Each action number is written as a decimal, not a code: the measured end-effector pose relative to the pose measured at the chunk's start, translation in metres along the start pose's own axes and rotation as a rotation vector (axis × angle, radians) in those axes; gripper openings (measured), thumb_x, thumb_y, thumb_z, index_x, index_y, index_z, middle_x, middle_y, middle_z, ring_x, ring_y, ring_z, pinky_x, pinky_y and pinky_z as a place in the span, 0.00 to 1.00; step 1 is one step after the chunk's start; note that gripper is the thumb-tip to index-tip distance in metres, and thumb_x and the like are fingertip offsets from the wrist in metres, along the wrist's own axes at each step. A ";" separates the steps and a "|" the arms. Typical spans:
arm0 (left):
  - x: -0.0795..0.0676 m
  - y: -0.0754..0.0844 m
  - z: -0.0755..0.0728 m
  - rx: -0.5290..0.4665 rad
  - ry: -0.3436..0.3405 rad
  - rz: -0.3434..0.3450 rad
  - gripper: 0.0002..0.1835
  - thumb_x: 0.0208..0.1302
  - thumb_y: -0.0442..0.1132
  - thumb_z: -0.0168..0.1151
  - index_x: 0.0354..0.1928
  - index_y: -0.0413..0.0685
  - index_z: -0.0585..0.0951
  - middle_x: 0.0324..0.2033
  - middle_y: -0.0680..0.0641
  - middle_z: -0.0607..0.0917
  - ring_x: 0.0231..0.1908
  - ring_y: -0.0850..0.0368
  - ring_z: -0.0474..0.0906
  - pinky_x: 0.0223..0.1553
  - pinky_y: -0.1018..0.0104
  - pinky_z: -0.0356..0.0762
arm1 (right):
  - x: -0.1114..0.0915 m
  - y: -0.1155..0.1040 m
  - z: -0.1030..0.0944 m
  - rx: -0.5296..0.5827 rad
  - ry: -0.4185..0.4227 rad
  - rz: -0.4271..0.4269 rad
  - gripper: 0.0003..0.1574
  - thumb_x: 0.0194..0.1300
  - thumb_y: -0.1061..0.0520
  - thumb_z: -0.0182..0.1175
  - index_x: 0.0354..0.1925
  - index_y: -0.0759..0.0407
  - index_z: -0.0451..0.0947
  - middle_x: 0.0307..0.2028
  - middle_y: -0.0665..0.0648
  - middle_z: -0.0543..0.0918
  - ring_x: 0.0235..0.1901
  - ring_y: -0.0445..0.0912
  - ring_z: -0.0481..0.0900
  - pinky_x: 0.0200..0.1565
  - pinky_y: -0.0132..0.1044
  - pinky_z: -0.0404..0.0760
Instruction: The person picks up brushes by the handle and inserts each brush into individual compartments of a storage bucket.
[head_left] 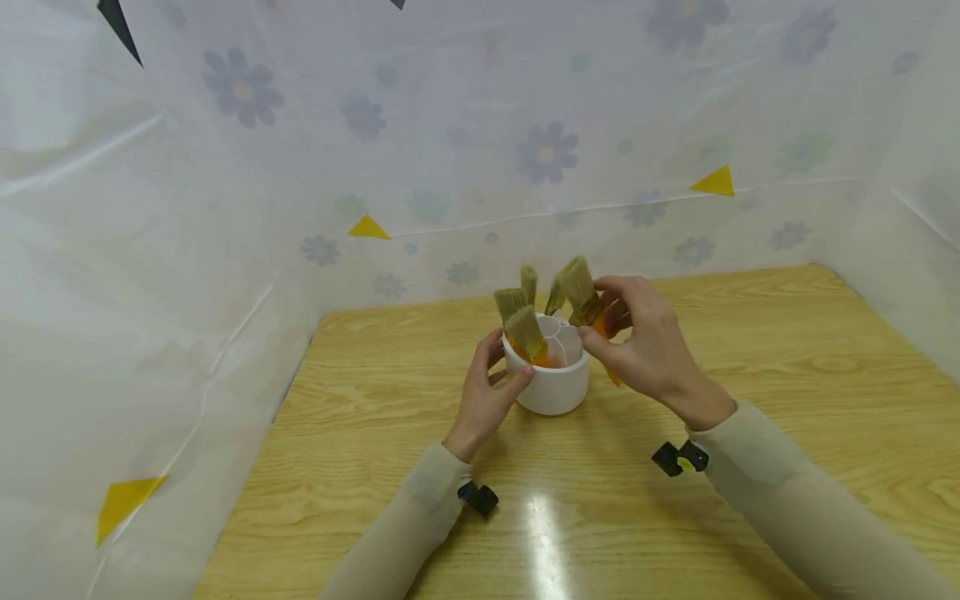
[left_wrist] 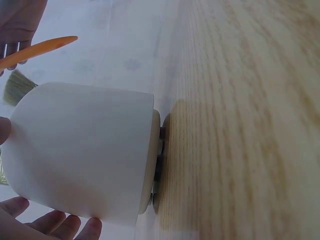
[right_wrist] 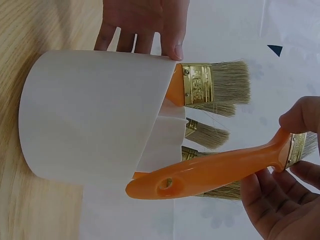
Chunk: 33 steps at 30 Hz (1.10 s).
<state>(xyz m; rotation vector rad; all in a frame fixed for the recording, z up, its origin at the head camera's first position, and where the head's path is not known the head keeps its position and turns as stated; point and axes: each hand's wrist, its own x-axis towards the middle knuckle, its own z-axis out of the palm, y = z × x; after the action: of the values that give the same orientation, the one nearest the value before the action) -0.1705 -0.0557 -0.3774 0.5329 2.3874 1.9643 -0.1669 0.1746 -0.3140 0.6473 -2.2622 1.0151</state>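
A white round holder (head_left: 553, 393) with inner dividers stands on the table. My left hand (head_left: 486, 402) grips its left side, thumb at the rim and fingers spread along the wall. Several paintbrushes stand in it bristles up, among them a wide paintbrush (right_wrist: 197, 84) with a gold ferrule. My right hand (head_left: 647, 343) pinches another paintbrush (right_wrist: 215, 172) near its ferrule, at the holder's right side. Its orange handle points down, outside the holder in the right wrist view, and its bristles (head_left: 577, 282) point up. In the left wrist view a narrow gap shows under the holder's base (left_wrist: 154, 165).
The wood-grain table (head_left: 360, 400) spreads around the holder. White plastic sheeting with flower prints (head_left: 546, 153) hangs behind and at both sides. Yellow triangles (head_left: 369, 227) are stuck on it.
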 end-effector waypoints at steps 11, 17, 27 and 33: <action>0.000 0.001 0.000 0.004 0.002 -0.001 0.37 0.65 0.40 0.62 0.72 0.45 0.57 0.66 0.40 0.65 0.65 0.44 0.62 0.60 0.43 0.65 | 0.006 -0.003 0.004 0.025 0.034 0.006 0.33 0.52 0.61 0.69 0.57 0.62 0.70 0.41 0.54 0.75 0.30 0.40 0.76 0.33 0.32 0.80; 0.000 0.001 0.000 0.003 0.004 0.002 0.36 0.65 0.39 0.62 0.72 0.44 0.57 0.66 0.40 0.65 0.65 0.44 0.62 0.60 0.42 0.65 | 0.009 -0.005 0.007 0.038 0.041 0.008 0.34 0.53 0.61 0.69 0.57 0.63 0.70 0.43 0.55 0.76 0.31 0.41 0.77 0.35 0.35 0.81; 0.010 -0.031 0.002 0.005 0.008 0.007 0.38 0.64 0.43 0.63 0.73 0.51 0.56 0.66 0.43 0.65 0.65 0.47 0.61 0.60 0.45 0.66 | 0.013 -0.006 0.011 0.041 0.063 -0.011 0.34 0.54 0.62 0.69 0.58 0.64 0.69 0.44 0.58 0.76 0.31 0.44 0.78 0.34 0.40 0.82; 0.011 -0.036 0.004 0.011 0.025 0.022 0.38 0.63 0.48 0.64 0.72 0.59 0.57 0.65 0.49 0.66 0.64 0.54 0.63 0.59 0.49 0.68 | 0.016 -0.007 0.014 0.056 0.070 -0.013 0.33 0.54 0.65 0.68 0.58 0.65 0.69 0.43 0.59 0.76 0.30 0.46 0.78 0.33 0.43 0.82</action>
<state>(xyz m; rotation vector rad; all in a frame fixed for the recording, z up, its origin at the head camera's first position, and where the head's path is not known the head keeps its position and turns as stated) -0.1890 -0.0553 -0.4106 0.5400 2.4192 1.9796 -0.1781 0.1565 -0.3076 0.6397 -2.1735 1.0812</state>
